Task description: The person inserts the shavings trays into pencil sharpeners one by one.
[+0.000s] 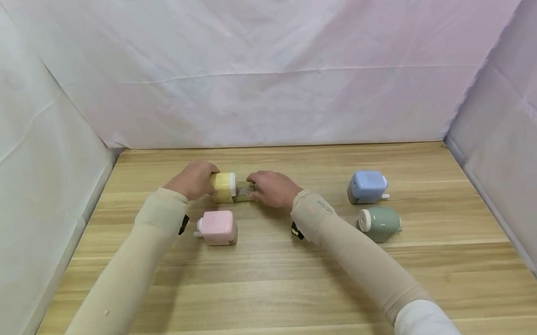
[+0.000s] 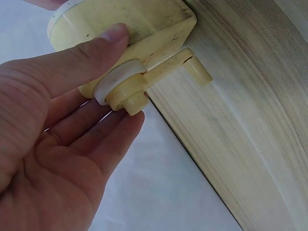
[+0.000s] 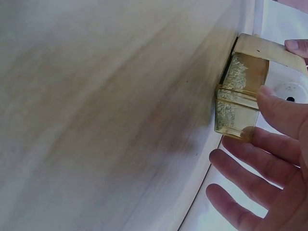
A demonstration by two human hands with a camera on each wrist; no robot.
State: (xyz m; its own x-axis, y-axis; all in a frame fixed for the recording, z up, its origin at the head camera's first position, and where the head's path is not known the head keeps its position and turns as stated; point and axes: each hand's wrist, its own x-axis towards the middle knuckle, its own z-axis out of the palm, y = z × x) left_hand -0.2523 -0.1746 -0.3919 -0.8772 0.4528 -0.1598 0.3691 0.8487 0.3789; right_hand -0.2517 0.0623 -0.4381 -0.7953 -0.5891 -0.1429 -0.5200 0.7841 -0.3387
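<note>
My left hand (image 1: 194, 180) grips a yellow crank pencil sharpener (image 1: 224, 188), its thumb on one side and fingers round the other. In the left wrist view the sharpener's crank handle (image 2: 197, 70) points away from the palm. From the body's other end sticks out a see-through shavings drawer (image 3: 236, 108) with pale shavings inside. Thumb and forefinger of my right hand (image 1: 274, 188) pinch the outer end of this drawer; the other fingers are spread. In the right wrist view the white face (image 3: 284, 86) of the sharpener with its dark pencil hole shows beside the drawer.
A pink sharpener (image 1: 219, 227) stands just in front of the left hand. Over to the right are a blue sharpener (image 1: 368, 185) and a green sharpener (image 1: 383, 222), the green one close by the right forearm. White cloth walls (image 1: 281, 105) enclose the wooden table (image 1: 245, 314) at back and sides.
</note>
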